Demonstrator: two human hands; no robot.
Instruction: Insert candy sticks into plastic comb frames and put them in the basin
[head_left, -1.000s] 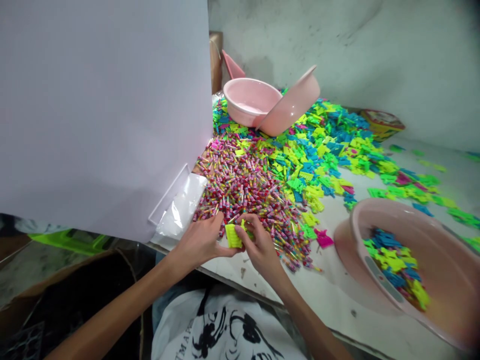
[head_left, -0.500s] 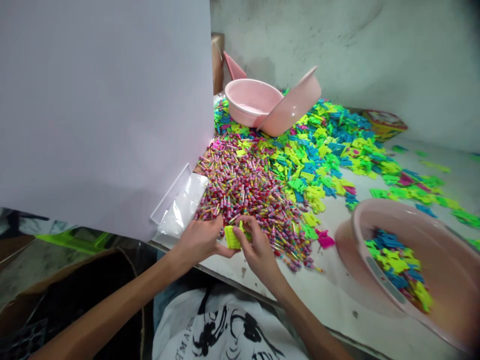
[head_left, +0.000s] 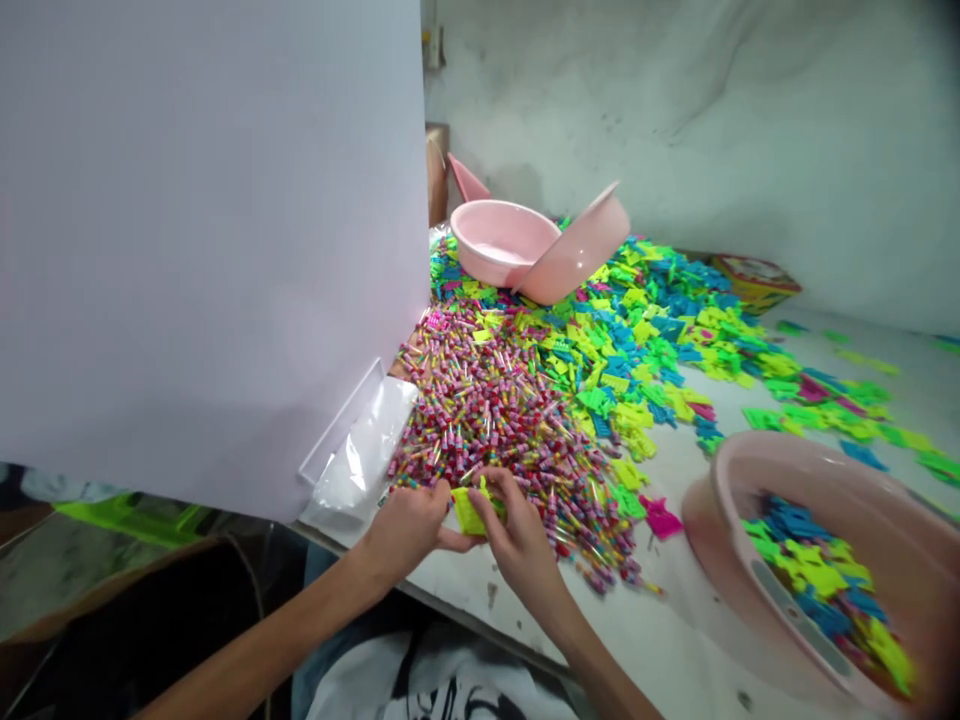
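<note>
A lime-green plastic block (head_left: 471, 512) is being gripped between the left hand (head_left: 405, 525) and right hand (head_left: 517, 540), striped multicoloured plastic sticks (head_left: 502, 420) heaped just ahead!

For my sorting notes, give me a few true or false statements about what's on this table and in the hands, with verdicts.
1. The left hand and right hand both hold a yellow-green plastic piece. True.
2. The pink basin at the right is empty. False: it holds blue and yellow-green pieces.
3. A clear plastic bag lies left of the hands. True.
4. The striped tubes sit inside a basin. False: they lie heaped on the white table.
</note>
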